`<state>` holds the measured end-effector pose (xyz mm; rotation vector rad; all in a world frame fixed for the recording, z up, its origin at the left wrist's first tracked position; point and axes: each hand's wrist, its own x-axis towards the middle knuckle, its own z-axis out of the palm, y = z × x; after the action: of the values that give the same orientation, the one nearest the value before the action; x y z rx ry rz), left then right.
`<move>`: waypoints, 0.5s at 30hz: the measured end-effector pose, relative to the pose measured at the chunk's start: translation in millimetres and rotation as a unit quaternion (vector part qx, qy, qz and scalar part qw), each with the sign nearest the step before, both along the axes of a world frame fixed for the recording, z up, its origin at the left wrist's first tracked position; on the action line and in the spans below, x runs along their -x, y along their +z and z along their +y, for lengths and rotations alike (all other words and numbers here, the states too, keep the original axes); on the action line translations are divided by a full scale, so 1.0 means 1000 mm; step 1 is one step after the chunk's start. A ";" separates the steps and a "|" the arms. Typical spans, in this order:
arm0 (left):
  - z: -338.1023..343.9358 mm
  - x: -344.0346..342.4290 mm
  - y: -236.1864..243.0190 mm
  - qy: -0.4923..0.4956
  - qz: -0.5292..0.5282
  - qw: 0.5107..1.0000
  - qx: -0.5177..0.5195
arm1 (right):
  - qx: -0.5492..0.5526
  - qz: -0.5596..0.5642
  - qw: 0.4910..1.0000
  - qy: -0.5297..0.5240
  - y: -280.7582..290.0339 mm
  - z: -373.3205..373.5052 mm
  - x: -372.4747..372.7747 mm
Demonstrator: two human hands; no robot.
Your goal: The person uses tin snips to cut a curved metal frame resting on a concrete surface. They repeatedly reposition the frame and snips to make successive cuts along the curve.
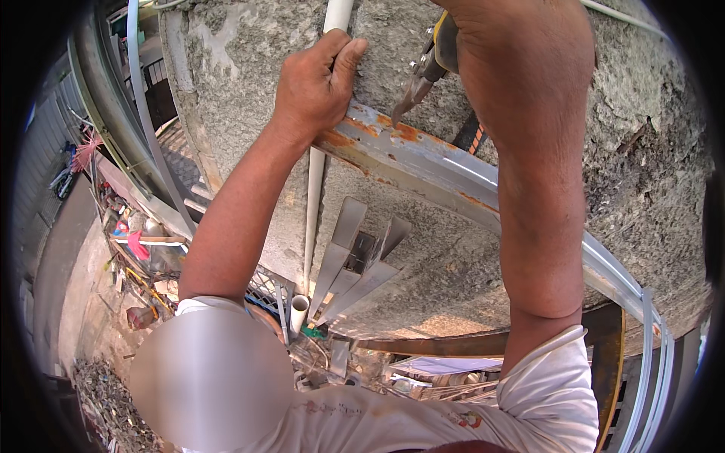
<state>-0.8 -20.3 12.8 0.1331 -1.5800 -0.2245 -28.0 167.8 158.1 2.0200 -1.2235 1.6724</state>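
My left hand (317,83) is closed around a white pipe (337,15), right at a rusty grey metal bar (438,180) that crosses the rough concrete surface (226,68). At the upper right, my right hand (513,53) grips a hand tool with yellow-and-black handles (445,41) and dark metal jaws (414,90), which look like snips or pliers. The jaw tips reach down to the bar's upper edge; whether they touch it is unclear. A dark strip with orange stripes (476,137) lies partly hidden behind my right forearm.
Several bent metal plates (336,260) stick out below the bar, beside an upright white tube (298,313). Curved metal rails (98,106) run along the left. Cluttered items (143,245) lie far below at the left. Pale strips (646,377) hang at the lower right.
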 end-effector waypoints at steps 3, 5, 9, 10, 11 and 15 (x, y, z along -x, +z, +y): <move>-0.001 0.000 0.001 -0.004 -0.002 1.000 0.009 | 0.010 -0.018 0.997 0.075 -0.001 -0.004 0.007; 0.000 0.002 0.001 -0.006 -0.005 1.000 0.010 | 0.014 0.037 0.997 0.066 -0.004 -0.004 0.014; 0.001 -0.002 0.001 0.007 -0.007 1.000 -0.003 | -0.005 0.047 0.999 0.020 -0.005 -0.002 0.012; 0.001 -0.001 0.000 0.001 -0.009 1.000 -0.009 | -0.009 0.018 0.999 0.035 -0.005 0.001 0.009; 0.002 0.000 0.000 -0.006 -0.011 1.000 -0.015 | -0.014 -0.011 0.999 0.051 -0.006 0.004 0.006; 0.006 -0.001 0.001 0.004 -0.006 1.000 -0.016 | 0.018 -0.011 0.993 0.118 -0.010 0.000 0.000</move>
<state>0.3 -14.8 13.9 0.1657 -1.5881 -0.2434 -28.4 167.8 148.1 2.2016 -0.9850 1.8111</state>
